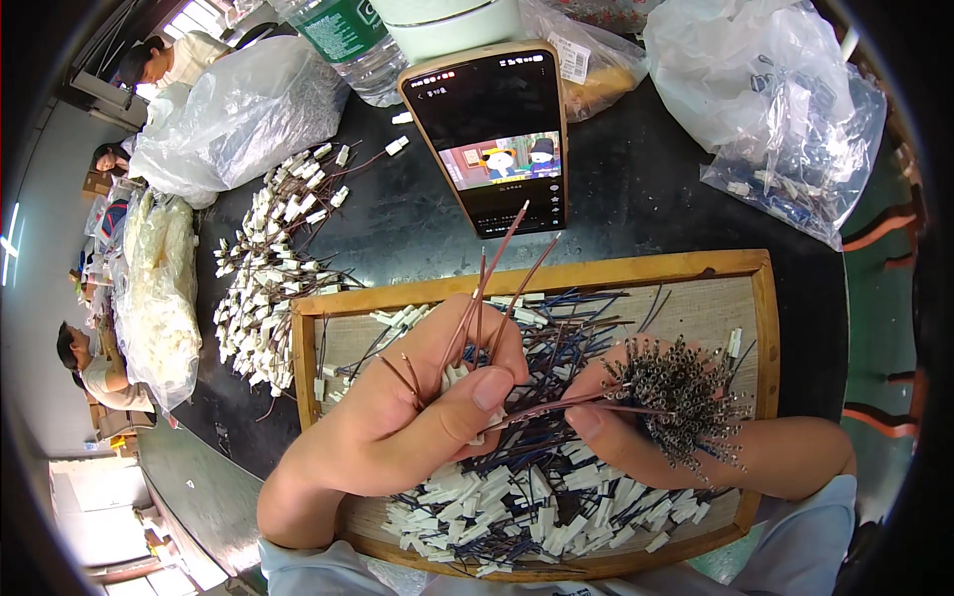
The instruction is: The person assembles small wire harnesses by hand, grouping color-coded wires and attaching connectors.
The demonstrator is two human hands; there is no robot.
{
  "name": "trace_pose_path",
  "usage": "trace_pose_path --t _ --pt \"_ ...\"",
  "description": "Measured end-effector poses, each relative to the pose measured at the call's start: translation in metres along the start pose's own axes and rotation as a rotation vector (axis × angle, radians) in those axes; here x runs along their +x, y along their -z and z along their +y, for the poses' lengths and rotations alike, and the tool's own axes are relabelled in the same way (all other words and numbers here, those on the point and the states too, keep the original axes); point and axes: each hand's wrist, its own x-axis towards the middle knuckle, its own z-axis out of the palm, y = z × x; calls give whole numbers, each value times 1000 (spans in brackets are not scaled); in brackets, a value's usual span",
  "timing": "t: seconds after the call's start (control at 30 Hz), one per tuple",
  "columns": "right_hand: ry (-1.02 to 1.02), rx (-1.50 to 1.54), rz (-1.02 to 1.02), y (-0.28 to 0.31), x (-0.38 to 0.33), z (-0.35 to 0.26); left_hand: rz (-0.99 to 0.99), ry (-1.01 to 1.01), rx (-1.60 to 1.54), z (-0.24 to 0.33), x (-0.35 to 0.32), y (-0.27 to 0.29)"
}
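My left hand is closed around several small white connectors with brown wires sticking up and out between the fingers. In my right hand sits a thick bundle of wires with metal terminals, their ends fanned out to the right. A pair of brown wires runs between the two hands, and its left end meets a white connector near my left thumb. Both hands hover over a wood-framed tray. White connectors with dark blue and brown wires lie loose in it, partly hidden by my hands.
A pile of white connectors with brown wires lies left of the tray. Behind it stands a phone showing a cartoon, near a water bottle. Plastic bags lie around the black table. Other people sit at far left.
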Motion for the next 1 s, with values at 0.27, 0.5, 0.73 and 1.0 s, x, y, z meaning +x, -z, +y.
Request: trace_pose_path --t 0.27,0.5,0.73,1.0 --pt "117 -117 -46 5 0 0 -6 -219 514 -4 -1 -1" --pt "91 -115 1 1 0 -2 151 -425 866 -8 -4 -10" --pt "91 -40 23 -2 0 6 109 -542 1019 -7 -4 -9" --pt "56 -10 -102 3 -1 1 112 -621 1041 -9 -3 -6"
